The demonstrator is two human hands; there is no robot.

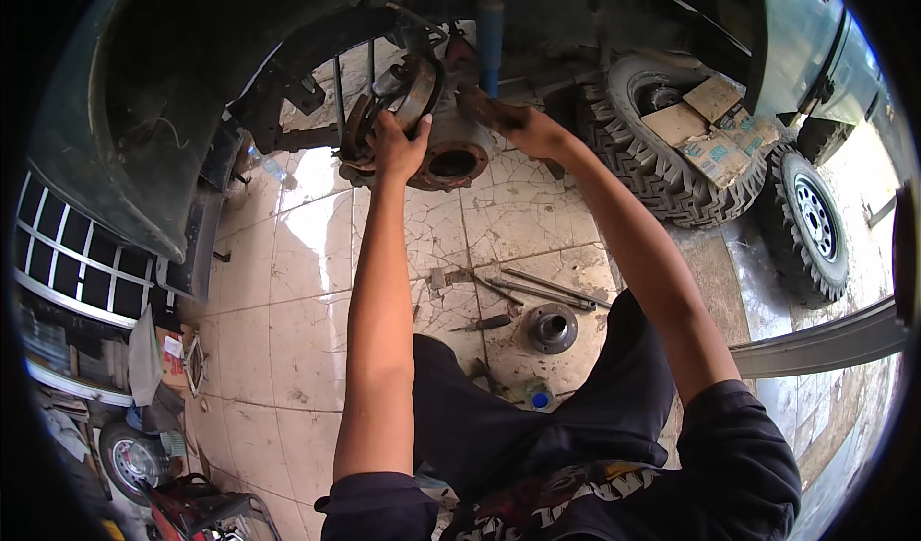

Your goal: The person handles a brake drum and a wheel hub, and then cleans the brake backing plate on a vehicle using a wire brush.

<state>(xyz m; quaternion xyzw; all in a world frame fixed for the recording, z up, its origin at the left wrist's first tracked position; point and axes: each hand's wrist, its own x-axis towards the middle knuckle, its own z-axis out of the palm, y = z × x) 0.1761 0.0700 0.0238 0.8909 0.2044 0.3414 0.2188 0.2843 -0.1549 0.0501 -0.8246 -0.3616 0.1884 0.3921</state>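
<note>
While the left hand [396, 150] pinches the brake shoe [419, 98], a loose grip could drop it; whether the right hand [539, 136] grips, I cannot tell.

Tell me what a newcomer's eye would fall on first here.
First, at upper centre, the left hand on a curved metal band and the right hand across from it, with a rusty round flange between and below them. Next, the big knobbly tyre at upper right, cardboard lying on it. Then, just below centre, the round dark metal part on the floor tiles.
</note>
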